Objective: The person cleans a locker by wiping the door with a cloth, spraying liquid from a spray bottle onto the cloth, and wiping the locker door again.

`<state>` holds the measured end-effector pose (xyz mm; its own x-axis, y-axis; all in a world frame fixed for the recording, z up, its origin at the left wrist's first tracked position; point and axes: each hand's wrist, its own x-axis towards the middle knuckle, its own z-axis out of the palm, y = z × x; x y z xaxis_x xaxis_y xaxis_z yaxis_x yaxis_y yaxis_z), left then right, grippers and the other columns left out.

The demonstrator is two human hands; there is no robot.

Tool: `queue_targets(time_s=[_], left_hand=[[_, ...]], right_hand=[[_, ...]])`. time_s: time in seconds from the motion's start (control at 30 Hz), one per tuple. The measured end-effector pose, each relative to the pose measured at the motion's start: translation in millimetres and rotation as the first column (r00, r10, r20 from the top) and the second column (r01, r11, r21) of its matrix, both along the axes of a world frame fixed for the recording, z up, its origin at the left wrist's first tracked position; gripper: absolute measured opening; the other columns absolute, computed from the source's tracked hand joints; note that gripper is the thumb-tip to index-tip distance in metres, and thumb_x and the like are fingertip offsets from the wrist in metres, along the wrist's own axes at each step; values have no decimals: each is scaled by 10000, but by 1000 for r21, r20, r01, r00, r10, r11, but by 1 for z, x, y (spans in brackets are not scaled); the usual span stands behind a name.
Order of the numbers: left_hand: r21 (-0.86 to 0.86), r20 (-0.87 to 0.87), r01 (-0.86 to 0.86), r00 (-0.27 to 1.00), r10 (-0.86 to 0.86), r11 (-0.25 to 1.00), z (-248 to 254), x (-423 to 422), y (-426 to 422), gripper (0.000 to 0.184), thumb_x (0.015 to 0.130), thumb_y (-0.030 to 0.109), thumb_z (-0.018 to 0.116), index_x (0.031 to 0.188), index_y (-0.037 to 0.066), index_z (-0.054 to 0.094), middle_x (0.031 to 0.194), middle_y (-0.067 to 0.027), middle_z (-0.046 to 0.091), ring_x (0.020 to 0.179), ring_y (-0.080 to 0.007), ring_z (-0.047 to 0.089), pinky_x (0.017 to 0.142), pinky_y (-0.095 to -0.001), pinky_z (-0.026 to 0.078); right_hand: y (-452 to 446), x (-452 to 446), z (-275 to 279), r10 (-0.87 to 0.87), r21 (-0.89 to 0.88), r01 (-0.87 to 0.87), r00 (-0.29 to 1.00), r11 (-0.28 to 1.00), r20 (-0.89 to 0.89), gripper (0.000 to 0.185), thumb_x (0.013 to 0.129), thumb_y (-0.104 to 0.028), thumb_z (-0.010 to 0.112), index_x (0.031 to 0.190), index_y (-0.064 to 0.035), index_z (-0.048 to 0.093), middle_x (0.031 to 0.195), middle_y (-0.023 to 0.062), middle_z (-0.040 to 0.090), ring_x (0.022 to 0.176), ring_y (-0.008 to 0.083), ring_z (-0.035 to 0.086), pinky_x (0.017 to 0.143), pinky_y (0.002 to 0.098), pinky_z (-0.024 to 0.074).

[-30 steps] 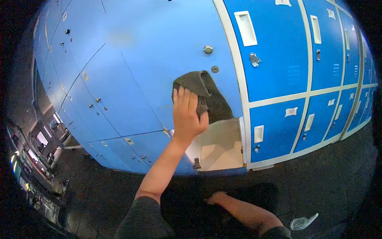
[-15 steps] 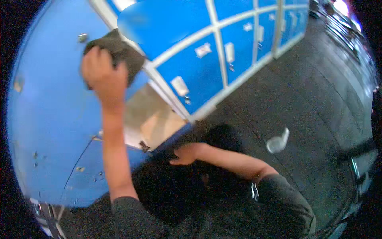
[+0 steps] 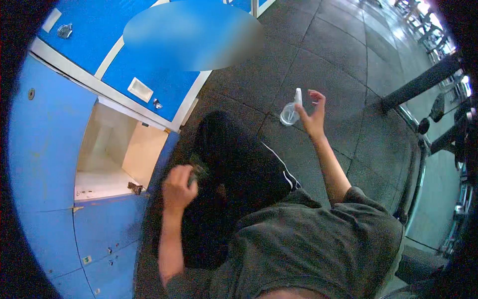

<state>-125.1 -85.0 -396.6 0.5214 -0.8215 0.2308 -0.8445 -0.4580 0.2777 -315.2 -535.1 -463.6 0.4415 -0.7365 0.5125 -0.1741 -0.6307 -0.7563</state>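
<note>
My left hand (image 3: 179, 188) is closed beside my dark trouser leg, its fingers curled on a dark cloth (image 3: 199, 168) that barely stands out from the black behind it. On the floor stands a clear spray bottle (image 3: 288, 115) with a white head. My right hand (image 3: 313, 113) is at its right side, thumb and fingers apart; the thumb appears at the bottle's edge, and I cannot tell if it touches. Left of my left hand, an open locker compartment (image 3: 102, 149) shows a pale interior and a brown latch (image 3: 134, 188) at its lower edge.
Blue locker doors (image 3: 42, 144) with small locks run along the left and top. Dark floor tiles (image 3: 338, 55) spread to the right. A black padded bar (image 3: 423, 82) on a metal frame stands at the right. One patch at the top is blurred.
My left hand has come down off the blue locker surface with the cloth. My right hand has reached out to the spray bottle, and the view has turned rightward.
</note>
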Motion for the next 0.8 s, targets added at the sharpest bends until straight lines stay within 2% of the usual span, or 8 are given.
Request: queue_targets(time_s=[0.07, 0.1, 0.13, 0.23, 0.33, 0.4, 0.6, 0.8], left_hand=[[36, -163, -41, 986, 46, 999, -50, -25, 3, 397, 774, 145, 738, 1148, 55, 641, 1087, -162, 689, 1035, -395, 676, 876, -484, 573], [-59, -104, -54, 993, 48, 997, -67, -31, 2, 396, 779, 151, 740, 1152, 61, 642, 1090, -169, 693, 1023, -402, 684, 876, -488, 574], [-154, -47, -68, 997, 62, 986, -70, -35, 0, 395, 784, 157, 743, 1155, 66, 643, 1094, -176, 697, 1010, -409, 691, 875, -493, 575], [-82, -264, -45, 964, 21, 996, -56, -16, 0, 404, 786, 162, 740, 1161, 54, 636, 1101, -202, 690, 1008, -427, 689, 897, -485, 569], [-189, -361, -93, 932, 18, 978, -63, -6, 8, 410, 795, 174, 731, 1170, 43, 629, 1140, -218, 688, 1033, -439, 680, 906, -471, 566], [-184, -354, -81, 935, 11, 980, -66, -4, 11, 419, 801, 182, 728, 1183, 46, 625, 1176, -217, 684, 1061, -435, 673, 912, -471, 561], [-135, -343, -101, 938, 49, 986, -65, -9, 14, 455, 832, 269, 710, 1231, 67, 621, 1251, -184, 675, 1125, -410, 658, 952, -493, 549], [-177, -336, -70, 942, 7, 982, -74, -6, 16, 483, 849, 303, 708, 1262, 74, 606, 1280, -176, 675, 1088, -407, 682, 936, -510, 562]], right_hand=[[-10, 0, -33, 29, -112, -42, 993, 993, -113, 907, 761, -322, 915, 1462, -34, 418, 1442, 157, 488, 1328, 302, 499, 1132, 421, 381], [-8, 4, -37, -26, -226, -24, 976, 974, -217, 1146, 638, -503, 969, 1491, -11, 384, 1443, 208, 496, 1320, 351, 527, 1103, 436, 434], [-8, 9, -45, 16, -186, -50, 983, 981, -180, 1120, 666, -453, 964, 1506, -15, 366, 1454, 203, 481, 1331, 345, 514, 1103, 439, 432], [-8, 36, -63, 47, -53, -50, 998, 997, -48, 923, 810, -322, 907, 1520, -47, 384, 1387, 178, 546, 1250, 284, 576, 1030, 421, 489], [-11, 53, -55, 34, 377, -55, 998, 925, 62, 707, 912, -278, 828, 1479, -63, 464, 1237, 132, 642, 1112, 213, 639, 955, 372, 519], [-13, 66, -54, -3, 268, -25, 995, 963, 103, 527, 947, -255, 786, 1398, -90, 570, 1084, 75, 714, 949, 159, 678, 858, 314, 551], [25, 104, 59, 195, 294, -313, 909, 903, 368, 489, 972, -229, 756, 1384, -29, 587, 1173, 58, 698, 985, 138, 674, 876, 312, 551], [116, 138, 231, 580, -1, -637, 702, 771, 413, 438, 976, -146, 722, 1373, -14, 591, 1189, 65, 695, 965, 123, 671, 858, 302, 556]])
